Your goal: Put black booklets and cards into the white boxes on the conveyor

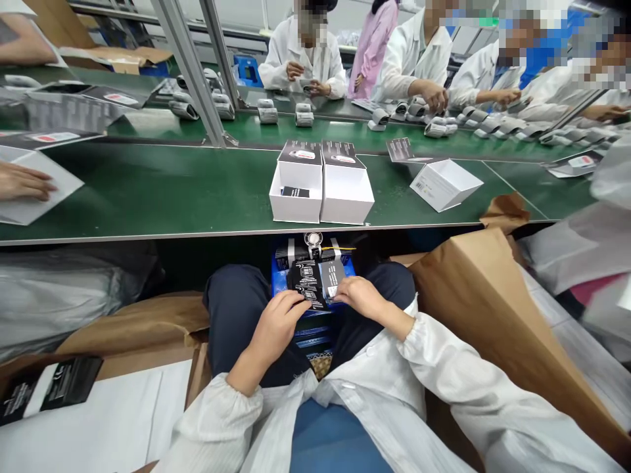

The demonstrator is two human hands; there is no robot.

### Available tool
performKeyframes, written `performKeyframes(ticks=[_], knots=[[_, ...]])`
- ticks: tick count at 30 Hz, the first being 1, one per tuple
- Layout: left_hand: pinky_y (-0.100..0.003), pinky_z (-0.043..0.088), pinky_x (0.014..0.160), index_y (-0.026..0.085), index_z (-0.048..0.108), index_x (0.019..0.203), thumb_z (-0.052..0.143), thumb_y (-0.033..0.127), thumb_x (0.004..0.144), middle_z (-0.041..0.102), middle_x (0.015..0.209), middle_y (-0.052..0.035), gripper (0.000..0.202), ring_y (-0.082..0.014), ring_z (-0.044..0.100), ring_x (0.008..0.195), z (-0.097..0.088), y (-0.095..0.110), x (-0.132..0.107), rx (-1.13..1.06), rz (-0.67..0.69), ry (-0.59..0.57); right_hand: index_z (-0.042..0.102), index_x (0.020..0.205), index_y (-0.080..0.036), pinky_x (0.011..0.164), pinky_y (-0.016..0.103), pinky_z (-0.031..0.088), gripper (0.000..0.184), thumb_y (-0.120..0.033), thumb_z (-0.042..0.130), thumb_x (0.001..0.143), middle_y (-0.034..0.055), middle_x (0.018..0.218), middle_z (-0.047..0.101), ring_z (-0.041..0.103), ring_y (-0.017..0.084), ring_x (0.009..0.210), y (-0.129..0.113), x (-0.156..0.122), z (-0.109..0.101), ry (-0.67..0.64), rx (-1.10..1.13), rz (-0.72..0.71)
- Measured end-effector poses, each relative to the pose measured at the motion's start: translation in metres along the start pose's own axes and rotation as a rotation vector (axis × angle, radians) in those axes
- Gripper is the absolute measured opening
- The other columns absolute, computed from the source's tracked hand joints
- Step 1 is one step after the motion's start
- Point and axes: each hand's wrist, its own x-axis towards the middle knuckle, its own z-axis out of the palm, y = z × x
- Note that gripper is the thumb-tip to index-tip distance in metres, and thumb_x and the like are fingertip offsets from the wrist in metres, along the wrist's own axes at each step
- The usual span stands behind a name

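Note:
My left hand (280, 322) is at the lower left edge of a black leaflet (306, 281) with white print, its fingers closed on that edge. My right hand (363, 297) pinches the lower right side of a grey card (332, 274) with small print. Both papers lie side by side over a blue bin (279, 281) between my knees. Behind them in the bin are banded black leaflet stacks (286, 255). On the bench ahead stand two open white boxes (296, 209) with dark lids; a small black leaflet (294, 192) lies in the left one.
A green conveyor bench (197, 190) runs across, with a metal post (190, 66) on it. Another open box (444, 187) lies tilted at right. Cartons with brown paper (473, 289) flank my legs. A co-worker's hand (27, 182) holds a white box at left. People in white coats work opposite.

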Motion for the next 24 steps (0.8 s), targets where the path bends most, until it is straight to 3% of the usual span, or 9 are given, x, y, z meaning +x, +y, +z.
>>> performKeyframes(ticks=[3,6,9,11,13,16,19,21,24], knots=[[-0.033,0.057,0.083,0.020,0.062,0.120,0.047,0.005,0.094,0.072,0.100,-0.0065,0.034,-0.0181,0.065,0.093,-0.013,0.017,0.031,-0.062,0.089,0.097,0.071,0.103,-0.020,0.082,0.028,0.054,0.019,-0.024,0.053,0.101,0.0052,0.102,0.074,0.070,0.020,0.093,-0.014,-0.016,-0.033,0.236,0.176,0.010],[-0.031,0.057,0.086,0.021,0.056,0.126,0.051,0.006,0.093,0.072,0.103,-0.0046,0.036,-0.0166,0.067,0.094,-0.025,0.028,0.080,-0.095,0.132,0.299,0.066,0.120,-0.023,0.086,0.028,0.056,0.026,-0.024,0.046,0.104,0.0041,0.113,0.073,0.070,0.018,0.099,-0.037,-0.028,-0.078,0.480,0.176,-0.097],[-0.033,0.055,0.095,0.022,0.051,0.131,0.058,0.012,0.093,0.069,0.117,-0.0068,0.040,-0.0179,0.065,0.109,-0.031,0.025,0.122,-0.102,0.064,0.493,0.063,0.125,-0.021,0.095,0.031,0.054,0.028,-0.018,0.046,0.103,0.0067,0.116,0.072,0.068,0.019,0.105,-0.043,-0.013,-0.120,0.744,-0.008,-0.202],[-0.038,0.053,0.101,0.020,0.050,0.132,0.059,0.016,0.093,0.065,0.125,-0.0103,0.040,-0.0212,0.061,0.119,-0.029,0.015,0.130,-0.083,0.003,0.505,0.065,0.122,-0.019,0.097,0.033,0.052,0.029,-0.016,0.045,0.102,0.0092,0.116,0.071,0.067,0.021,0.107,-0.030,0.014,-0.140,0.909,-0.122,-0.175],[-0.039,0.054,0.099,0.018,0.054,0.126,0.056,0.019,0.095,0.066,0.121,-0.0103,0.031,-0.0225,0.062,0.116,-0.021,0.001,0.117,-0.049,-0.011,0.385,0.066,0.119,-0.019,0.093,0.034,0.053,0.028,-0.018,0.043,0.103,0.0101,0.113,0.072,0.067,0.021,0.104,-0.006,0.043,-0.154,0.936,-0.207,-0.166],[-0.038,0.056,0.091,0.019,0.061,0.113,0.049,0.020,0.098,0.070,0.107,-0.0070,0.019,-0.0223,0.066,0.104,-0.009,-0.022,0.078,0.038,0.087,0.175,0.065,0.122,-0.019,0.090,0.035,0.053,0.028,-0.027,0.045,0.103,0.0101,0.115,0.071,0.066,0.022,0.105,0.050,0.066,-0.170,0.806,-0.252,-0.183],[-0.042,0.051,0.098,0.017,0.061,0.118,0.053,0.017,0.095,0.068,0.114,-0.0113,0.025,-0.0271,0.063,0.112,-0.014,-0.044,0.056,0.118,0.107,0.209,0.064,0.122,-0.018,0.100,0.039,0.048,0.031,-0.033,0.045,0.102,0.0114,0.121,0.068,0.062,0.023,0.114,0.124,0.049,-0.193,0.917,-0.254,-0.022],[-0.048,0.046,0.104,0.019,0.059,0.126,0.059,0.017,0.091,0.065,0.120,-0.0138,0.035,-0.0322,0.059,0.119,-0.026,-0.056,0.066,0.159,0.103,0.286,0.065,0.117,-0.017,0.103,0.041,0.045,0.033,-0.033,0.042,0.101,0.0130,0.120,0.068,0.060,0.024,0.114,0.178,0.019,-0.215,1.112,-0.265,0.169],[-0.055,0.043,0.106,0.023,0.052,0.138,0.063,0.023,0.089,0.062,0.126,-0.0158,0.049,-0.0380,0.054,0.125,-0.044,-0.064,0.113,0.239,0.126,0.371,0.065,0.113,-0.012,0.100,0.044,0.045,0.039,-0.036,0.039,0.097,0.0175,0.117,0.067,0.059,0.027,0.111,0.247,-0.031,-0.247,1.278,-0.242,0.575]])
